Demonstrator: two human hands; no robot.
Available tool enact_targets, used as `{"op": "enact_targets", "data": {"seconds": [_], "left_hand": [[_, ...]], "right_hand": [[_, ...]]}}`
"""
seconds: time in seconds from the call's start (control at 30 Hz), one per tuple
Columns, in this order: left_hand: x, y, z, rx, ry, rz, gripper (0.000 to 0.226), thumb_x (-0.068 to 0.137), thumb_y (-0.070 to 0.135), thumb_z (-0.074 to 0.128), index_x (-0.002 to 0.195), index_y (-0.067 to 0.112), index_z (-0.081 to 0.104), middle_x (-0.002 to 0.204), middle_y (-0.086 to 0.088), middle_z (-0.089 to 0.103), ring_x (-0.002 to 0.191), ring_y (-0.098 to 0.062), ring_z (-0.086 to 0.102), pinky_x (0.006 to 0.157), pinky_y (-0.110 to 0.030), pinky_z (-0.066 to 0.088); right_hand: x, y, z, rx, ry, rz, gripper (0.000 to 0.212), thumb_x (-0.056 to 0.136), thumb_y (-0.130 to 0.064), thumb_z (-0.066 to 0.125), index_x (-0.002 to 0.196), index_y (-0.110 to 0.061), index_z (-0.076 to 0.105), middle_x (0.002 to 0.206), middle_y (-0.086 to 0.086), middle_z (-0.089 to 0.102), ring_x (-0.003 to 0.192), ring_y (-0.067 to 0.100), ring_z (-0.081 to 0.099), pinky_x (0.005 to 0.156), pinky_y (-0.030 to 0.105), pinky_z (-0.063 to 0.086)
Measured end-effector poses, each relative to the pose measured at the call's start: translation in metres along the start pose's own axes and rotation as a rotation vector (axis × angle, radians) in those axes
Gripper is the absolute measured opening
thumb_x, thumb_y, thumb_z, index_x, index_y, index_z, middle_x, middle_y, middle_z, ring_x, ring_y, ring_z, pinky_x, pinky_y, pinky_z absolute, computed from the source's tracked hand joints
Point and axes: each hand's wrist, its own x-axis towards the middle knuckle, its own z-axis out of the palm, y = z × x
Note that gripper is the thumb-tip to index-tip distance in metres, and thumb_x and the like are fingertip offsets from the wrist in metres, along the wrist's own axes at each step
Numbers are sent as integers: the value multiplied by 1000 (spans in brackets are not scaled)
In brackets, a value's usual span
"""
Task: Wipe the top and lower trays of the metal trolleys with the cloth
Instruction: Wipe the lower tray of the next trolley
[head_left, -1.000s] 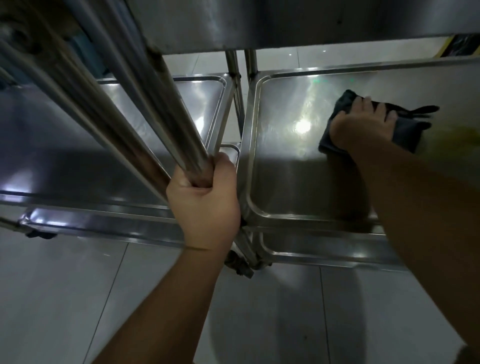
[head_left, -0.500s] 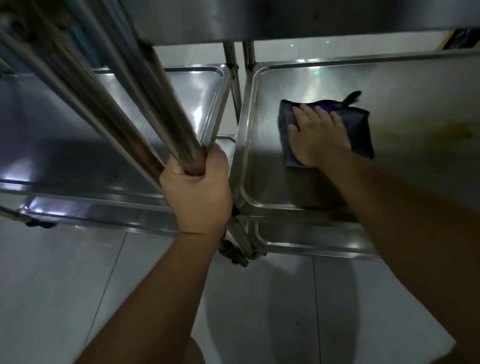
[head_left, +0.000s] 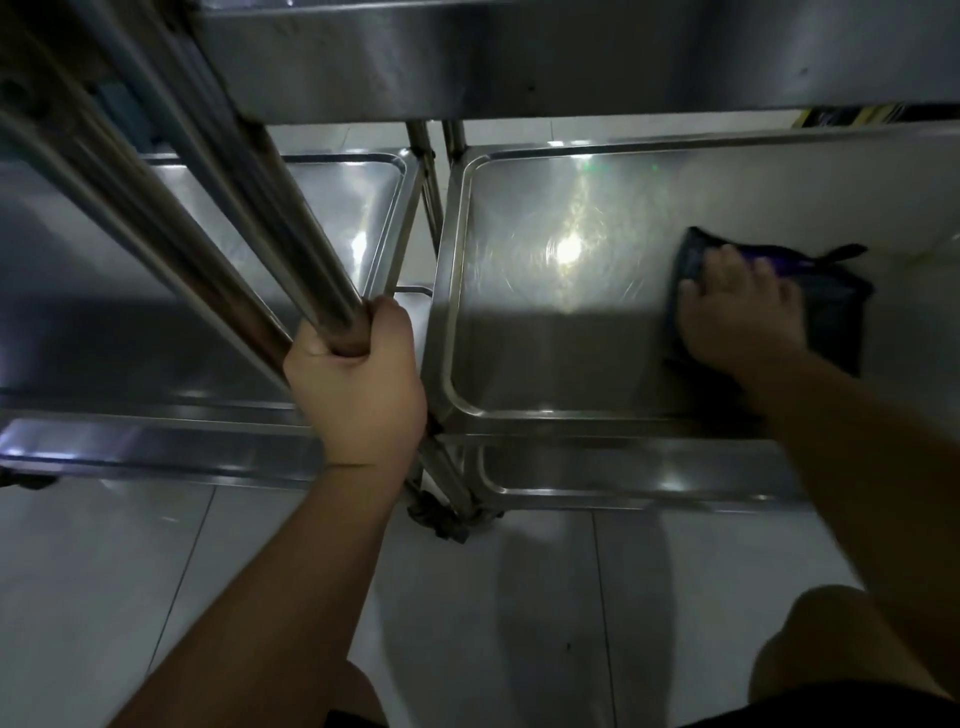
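Observation:
Two steel trolleys stand side by side. On the right trolley's middle tray (head_left: 545, 364) lies a dark cloth (head_left: 836, 306) with a purple patch. My right hand (head_left: 737, 312) presses flat on the cloth with straight fingers, near the tray's right part. My left hand (head_left: 358, 379) grips the upright metal post (head_left: 291, 249) between the two trolleys. The left trolley's tray (head_left: 130, 322) sits beside it. The top tray's underside (head_left: 571, 57) crosses the upper view. A lower tray rim (head_left: 623, 467) shows beneath the right tray.
A second slanted post (head_left: 130, 208) runs across the left. A caster wheel (head_left: 441, 514) sits where the trolleys meet. Pale floor tiles (head_left: 156, 571) fill the foreground. My knees (head_left: 831, 639) show at the bottom right. A bright light reflection lies mid-tray.
My right hand swept the cloth left across the tray, then back to the right. My left hand kept its grip on the post.

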Motion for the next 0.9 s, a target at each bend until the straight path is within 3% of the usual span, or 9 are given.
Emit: {"op": "enact_targets", "data": {"seconds": [0.13, 0.27, 0.4, 0.57, 0.77, 0.9], "left_hand": [[-1, 1, 1, 7, 15, -22, 39, 79, 29, 68, 70, -2, 46, 60, -17, 41, 54, -30, 46, 55, -41, 43], [-2, 7, 2, 9, 3, -17, 30, 79, 27, 68, 61, 17, 45, 57, -8, 41, 55, -27, 45, 56, -39, 42], [-2, 7, 2, 9, -1, 17, 32, 80, 25, 67, 59, 19, 44, 53, -2, 42, 51, -25, 46, 55, -35, 42], [-7, 6, 7, 10, 47, 49, 27, 81, 23, 66, 67, 7, 51, 51, -5, 45, 45, -20, 50, 49, -27, 43], [-14, 11, 11, -17, 50, 61, 32, 87, 14, 62, 78, -14, 50, 50, -3, 43, 40, -13, 48, 43, -21, 39], [-18, 16, 14, -26, 51, 70, 29, 88, 6, 59, 77, -18, 47, 56, -26, 35, 38, -12, 45, 41, -19, 35]], "right_hand": [[-46, -106, 23, 9, -22, -207, 66, 106, -50, 21, 165, -23, 15, 174, -1, 9, 158, 31, 8, 125, 51, 5], [-89, -184, 48, -16, -79, -416, 67, 105, -50, 13, 165, -22, 1, 174, -1, -4, 158, 32, -8, 124, 52, -7], [-95, -190, 53, -4, -77, -420, 66, 106, -48, 14, 165, -23, 2, 174, -1, -3, 158, 31, -10, 125, 51, -10], [-93, -148, 47, 71, -95, -443, 69, 101, -56, 10, 165, -31, 8, 173, -9, 1, 159, 21, -7, 126, 46, -9], [-73, -16, 17, -4, -28, -343, 77, 94, -65, 5, 164, -34, 14, 173, -10, 9, 159, 20, 6, 126, 46, 3], [-61, 97, -7, -68, 10, -187, 82, 93, -66, 8, 164, -28, 22, 172, -1, 16, 158, 26, 15, 127, 52, 11]]}}
